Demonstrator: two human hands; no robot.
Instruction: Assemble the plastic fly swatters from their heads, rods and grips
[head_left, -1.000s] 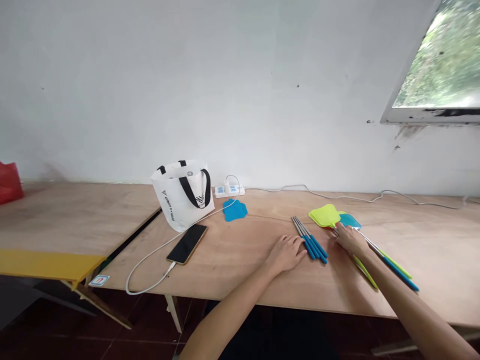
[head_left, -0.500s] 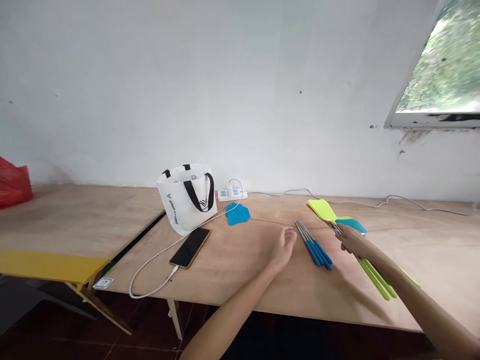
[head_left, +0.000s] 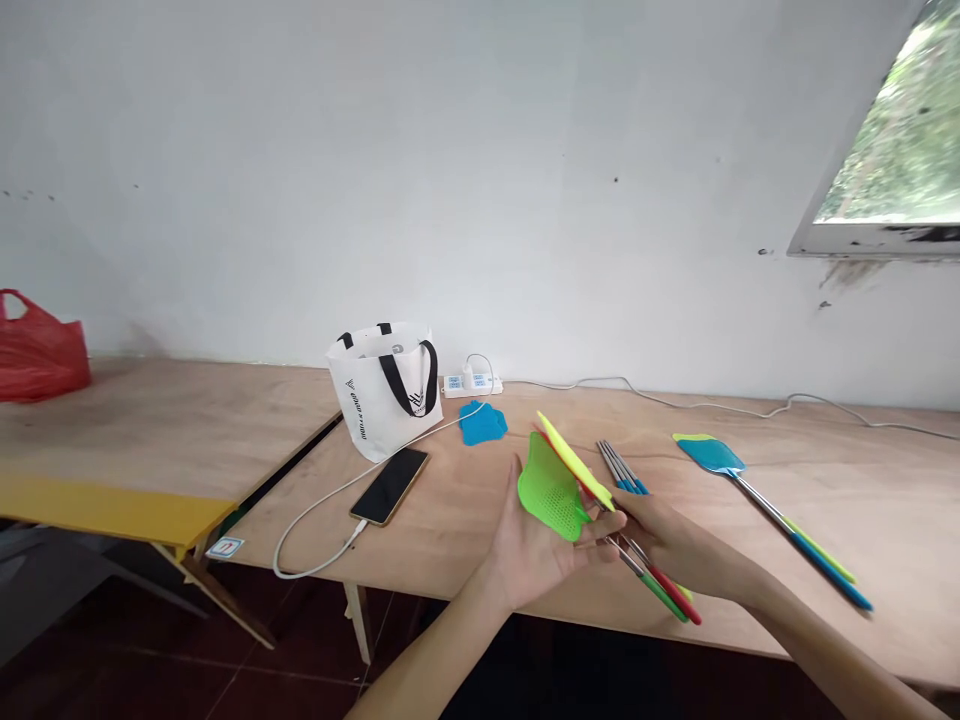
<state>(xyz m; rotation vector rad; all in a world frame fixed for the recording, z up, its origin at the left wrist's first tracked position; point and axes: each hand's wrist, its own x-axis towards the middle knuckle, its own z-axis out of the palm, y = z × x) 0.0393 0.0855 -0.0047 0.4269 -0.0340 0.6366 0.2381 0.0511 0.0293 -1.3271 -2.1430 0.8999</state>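
My right hand [head_left: 667, 545] grips a bunch of fly swatters [head_left: 559, 480] by their thin metal shafts, lifted above the table, with green and red handles sticking out toward me. Their green and yellow heads rest against the open palm of my left hand [head_left: 536, 550], which cups them from below. Behind them on the plywood table [head_left: 885, 520] lie several metal rods with blue handles [head_left: 621, 468]. To the right lies a blue-headed swatter [head_left: 765, 510] over a yellow-green one.
A white tote bag [head_left: 386, 385] stands at the back left with a blue swatter head [head_left: 482, 422] and a power strip [head_left: 471, 383] beside it. A phone [head_left: 390, 486] on a white cable lies near the front edge. A red plastic bag [head_left: 37, 350] sits far left.
My right hand lifted the green and yellow swatters off the table and swung them left. My left hand left the blue-handled rods and rose under the swatter heads. The camera shifted a little left.
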